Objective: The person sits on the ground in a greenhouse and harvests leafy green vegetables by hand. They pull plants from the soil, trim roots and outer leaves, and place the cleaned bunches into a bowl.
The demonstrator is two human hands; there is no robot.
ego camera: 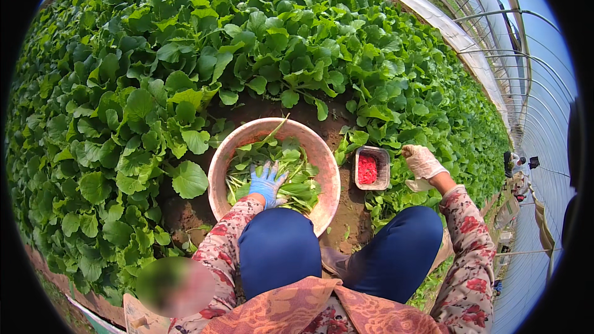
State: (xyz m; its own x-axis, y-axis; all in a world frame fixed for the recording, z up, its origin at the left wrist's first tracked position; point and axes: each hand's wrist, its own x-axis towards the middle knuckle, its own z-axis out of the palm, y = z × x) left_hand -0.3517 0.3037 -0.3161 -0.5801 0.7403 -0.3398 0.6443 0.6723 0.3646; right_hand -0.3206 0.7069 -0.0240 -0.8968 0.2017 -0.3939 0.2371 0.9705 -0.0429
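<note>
My left hand (267,184), in a blue glove, rests with fingers spread on a heap of cut leafy greens (297,188). The greens lie inside a round, worn pinkish plastic basin (330,167) in front of my knees, and one long stem leans over its far rim. My right hand (423,162) wears a pale glove with a loose cuff. It hovers over low leaves, fingers curled; whether they hold anything is hidden. Between basin and right hand stands a small rectangular plastic container (383,167) with a pile of red bands or ties (367,170), too small to name surely.
Dense leafy vegetable plants (139,102) surround the basin on the far side, left and right. Bare soil (185,218) shows around it. My bent knees (280,250) flank the near side. Greenhouse hoops (524,55) and people (515,162) appear at far right.
</note>
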